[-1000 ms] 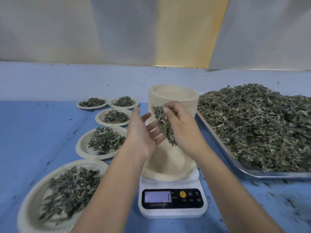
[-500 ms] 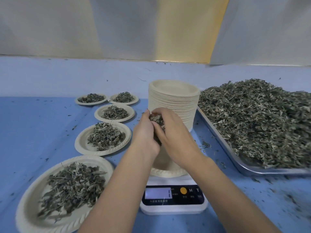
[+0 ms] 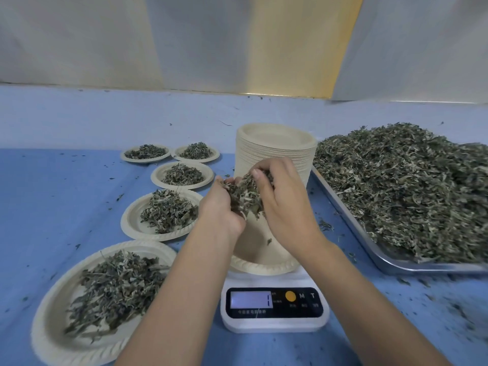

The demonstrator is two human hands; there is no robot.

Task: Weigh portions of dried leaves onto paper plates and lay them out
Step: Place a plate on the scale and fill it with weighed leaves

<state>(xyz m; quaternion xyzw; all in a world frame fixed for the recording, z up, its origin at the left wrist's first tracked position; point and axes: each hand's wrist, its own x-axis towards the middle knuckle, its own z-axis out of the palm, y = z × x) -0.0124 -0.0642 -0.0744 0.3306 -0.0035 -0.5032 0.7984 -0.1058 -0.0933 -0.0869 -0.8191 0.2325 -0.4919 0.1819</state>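
Clump of leaves up over the plate on the scale — left hand cupped round it, right hand curled over the top. Stack just behind, heaped tray right — five filled plates left.

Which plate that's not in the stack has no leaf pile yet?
The plate on the scale, below the left hand and right hand. The five plates to its left each hold a heap of leaves; this one is nearly bare.
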